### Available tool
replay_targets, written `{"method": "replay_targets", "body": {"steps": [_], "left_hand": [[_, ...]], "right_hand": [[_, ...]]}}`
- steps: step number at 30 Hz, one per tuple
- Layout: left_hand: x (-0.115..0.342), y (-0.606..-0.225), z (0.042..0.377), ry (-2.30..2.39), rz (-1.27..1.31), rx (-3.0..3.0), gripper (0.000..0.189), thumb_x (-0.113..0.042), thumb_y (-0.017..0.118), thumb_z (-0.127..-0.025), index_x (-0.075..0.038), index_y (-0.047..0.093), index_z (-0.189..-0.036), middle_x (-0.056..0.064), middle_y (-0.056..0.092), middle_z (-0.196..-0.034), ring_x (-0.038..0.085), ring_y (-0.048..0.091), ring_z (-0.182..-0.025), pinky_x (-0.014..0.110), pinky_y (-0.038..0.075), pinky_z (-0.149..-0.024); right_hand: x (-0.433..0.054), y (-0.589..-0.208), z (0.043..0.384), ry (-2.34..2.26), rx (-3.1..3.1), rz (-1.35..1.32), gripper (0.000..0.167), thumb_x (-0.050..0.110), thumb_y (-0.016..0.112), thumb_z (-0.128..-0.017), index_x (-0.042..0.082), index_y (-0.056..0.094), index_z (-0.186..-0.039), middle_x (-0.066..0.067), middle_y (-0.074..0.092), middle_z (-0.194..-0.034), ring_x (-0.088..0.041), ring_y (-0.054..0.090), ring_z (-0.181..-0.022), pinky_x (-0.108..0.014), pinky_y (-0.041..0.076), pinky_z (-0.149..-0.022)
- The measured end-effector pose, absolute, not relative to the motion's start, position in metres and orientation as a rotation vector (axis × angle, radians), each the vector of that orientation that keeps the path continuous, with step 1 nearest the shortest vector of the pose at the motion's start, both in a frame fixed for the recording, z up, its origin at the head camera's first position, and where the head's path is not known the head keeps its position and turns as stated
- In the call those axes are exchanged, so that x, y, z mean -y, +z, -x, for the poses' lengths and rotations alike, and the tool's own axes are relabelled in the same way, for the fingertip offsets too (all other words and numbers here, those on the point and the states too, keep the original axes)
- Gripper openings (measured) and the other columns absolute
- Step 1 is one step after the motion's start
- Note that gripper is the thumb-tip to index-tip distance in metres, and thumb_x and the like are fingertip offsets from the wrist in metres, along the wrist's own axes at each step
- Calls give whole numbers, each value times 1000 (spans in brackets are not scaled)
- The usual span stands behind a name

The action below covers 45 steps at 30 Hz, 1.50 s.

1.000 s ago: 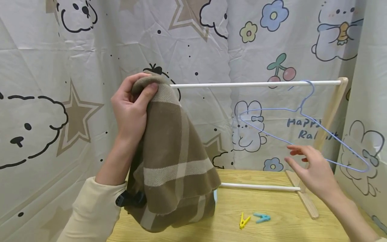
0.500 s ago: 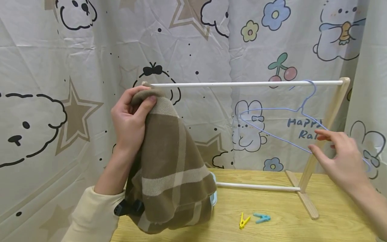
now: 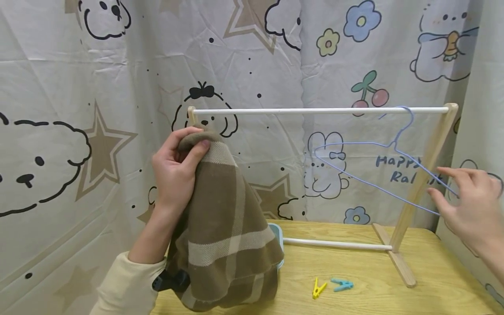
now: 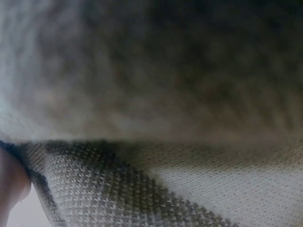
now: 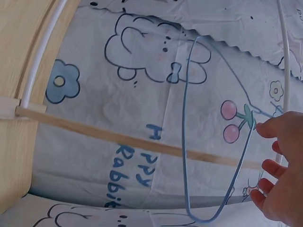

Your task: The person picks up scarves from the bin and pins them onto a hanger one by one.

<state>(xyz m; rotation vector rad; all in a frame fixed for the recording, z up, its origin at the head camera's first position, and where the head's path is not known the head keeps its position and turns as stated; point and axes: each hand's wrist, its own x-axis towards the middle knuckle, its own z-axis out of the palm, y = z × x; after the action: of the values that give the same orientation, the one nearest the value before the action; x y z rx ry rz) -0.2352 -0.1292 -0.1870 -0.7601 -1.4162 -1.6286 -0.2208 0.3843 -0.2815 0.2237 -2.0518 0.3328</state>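
- The left hand (image 3: 173, 175) pinches the folded upper edge of a brown checked cloth (image 3: 220, 210), with the thumb on the near side; the rest of the cloth hangs down in loose folds in front of the counter (image 3: 374, 280)
- The right hand (image 3: 472, 205) holds nothing firmly, thumb and fingers spread apart beside the sloping right side of a blue wire hanger (image 3: 395, 143); whether they touch it cannot be told
- The hanger hooks over the white top rail (image 3: 323, 111) of a wooden-ended rack, near its right post (image 3: 423, 175)
- A yellow clothespin (image 3: 318, 288) and a blue clothespin (image 3: 341, 285) lie close together on the counter
- A light blue container (image 3: 279, 234) shows partly behind the cloth
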Motion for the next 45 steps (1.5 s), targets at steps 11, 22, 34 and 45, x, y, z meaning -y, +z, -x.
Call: {"method": "replay_targets", "body": {"steps": [11,22,34,45], "left_hand": [[125,-204,237,-1616,724,1452,17,-2,74,-87,-5,72,-103,-3,71,-97,5,63,-79,18,51,-70],[124,-209,238,-1590,716,1473,17,-4,73,-88,-3,71,-105,-1,71,-102,5,63,-79,18,50,-69],[125,-211,240,-1538,703,1486,20,-4,73,-89,4,68,-107,-3,71,-101,6,63,-79,18,51,-69],[120,-212,246,-1570,738,1457,22,-2,72,-88,7,66,-107,-3,70,-101,6,62,-80,18,50,-70]], "right_hand": [[-408,-299,227,244,2081,-169,71,54,36,-102,-12,54,-124,-44,47,-115,-60,43,-100,-68,29,-88],[-426,-315,235,280,2140,-97,39,12,59,-98,-8,52,-130,-37,49,-112,-51,46,-93,-41,38,-66],[-430,-317,240,290,2032,-254,27,14,54,-102,-10,63,-110,-6,45,-53,16,19,-47,-17,21,-35],[-417,-304,238,282,1945,-319,31,17,55,-102,5,65,-128,-5,45,-52,15,15,-42,-17,18,-34]]}}
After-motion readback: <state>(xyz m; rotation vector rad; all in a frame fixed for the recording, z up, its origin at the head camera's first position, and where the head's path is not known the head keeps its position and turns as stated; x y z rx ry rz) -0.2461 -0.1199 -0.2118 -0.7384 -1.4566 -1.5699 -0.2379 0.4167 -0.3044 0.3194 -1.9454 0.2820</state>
